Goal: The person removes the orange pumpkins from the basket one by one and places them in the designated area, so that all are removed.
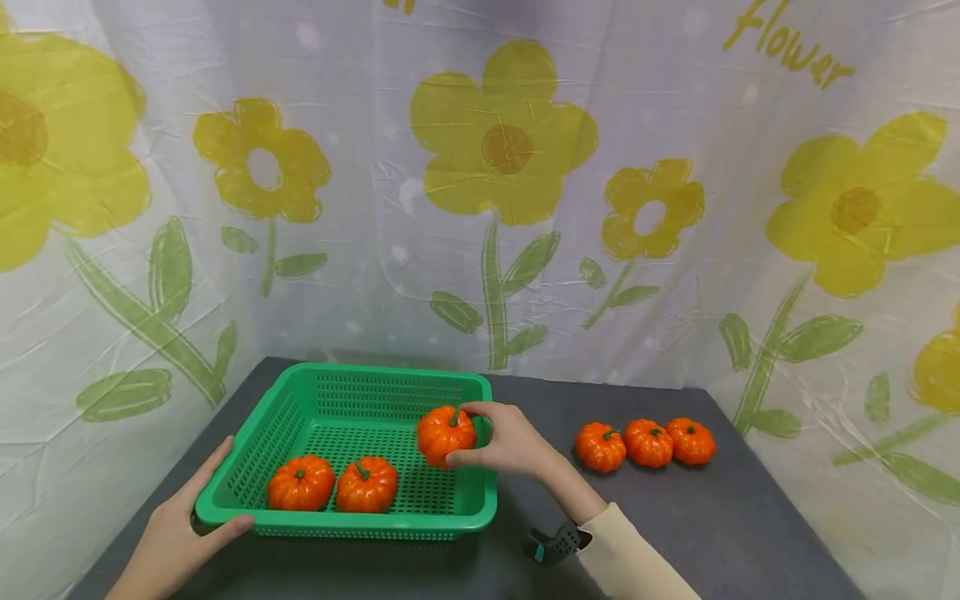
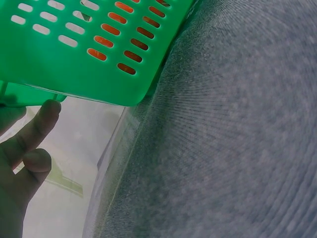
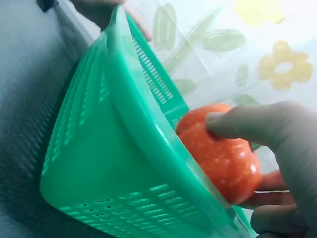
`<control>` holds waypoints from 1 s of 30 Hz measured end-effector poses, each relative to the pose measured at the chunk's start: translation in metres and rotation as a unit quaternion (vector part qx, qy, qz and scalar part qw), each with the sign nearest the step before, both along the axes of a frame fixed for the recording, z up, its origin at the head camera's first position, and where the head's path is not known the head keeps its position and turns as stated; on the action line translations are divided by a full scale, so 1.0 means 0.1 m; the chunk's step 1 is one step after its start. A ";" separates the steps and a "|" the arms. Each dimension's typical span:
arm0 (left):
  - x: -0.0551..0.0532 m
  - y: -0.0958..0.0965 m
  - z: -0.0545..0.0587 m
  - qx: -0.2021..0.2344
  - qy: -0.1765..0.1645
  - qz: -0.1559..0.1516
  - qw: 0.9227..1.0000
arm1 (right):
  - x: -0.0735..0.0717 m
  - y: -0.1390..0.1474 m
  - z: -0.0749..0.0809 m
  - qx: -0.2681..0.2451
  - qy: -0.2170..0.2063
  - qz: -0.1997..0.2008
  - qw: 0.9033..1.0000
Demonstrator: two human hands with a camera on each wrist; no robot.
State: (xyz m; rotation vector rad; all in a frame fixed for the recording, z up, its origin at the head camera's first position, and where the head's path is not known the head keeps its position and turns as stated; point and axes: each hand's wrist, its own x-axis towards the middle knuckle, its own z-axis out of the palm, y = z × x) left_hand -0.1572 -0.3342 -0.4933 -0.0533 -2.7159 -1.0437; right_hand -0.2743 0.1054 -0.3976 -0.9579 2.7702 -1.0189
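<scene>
A green plastic basket (image 1: 345, 522) with slotted walls has two small orange pumpkins, one at its front left (image 1: 301, 483) and the other front middle (image 1: 367, 484). Over the basket's right side, my right hand (image 1: 504, 440) pinches a third pumpkin (image 1: 444, 435) between thumb and fingers; in the right wrist view this pumpkin (image 3: 218, 153) is beside the rim. My left hand (image 1: 176, 525) holds the basket's front left corner, thumb at the front rim and fingers along the left side. The left wrist view shows its fingers (image 2: 37, 126) at the rim's underside.
Three more pumpkins (image 1: 648, 442) stand in a row on the dark table (image 1: 637, 517), right of the basket. A pale curtain (image 1: 360, 275) with yellow flowers hangs behind the table and along both sides.
</scene>
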 end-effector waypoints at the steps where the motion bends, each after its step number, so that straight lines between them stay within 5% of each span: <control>1: 0.01 0.00 0.00 -0.001 -0.004 -0.001 1.000 | 0.03 0.02 -0.01 -0.010 0.001 -0.009 1.000; 16: 0.00 0.00 -0.01 0.011 0.012 -0.007 1.000 | 0.30 0.28 0.05 -0.120 0.002 -0.135 0.984; 30: 0.01 0.02 0.00 0.013 0.022 -0.007 1.000 | 0.40 0.70 0.01 -0.108 0.030 -0.207 0.972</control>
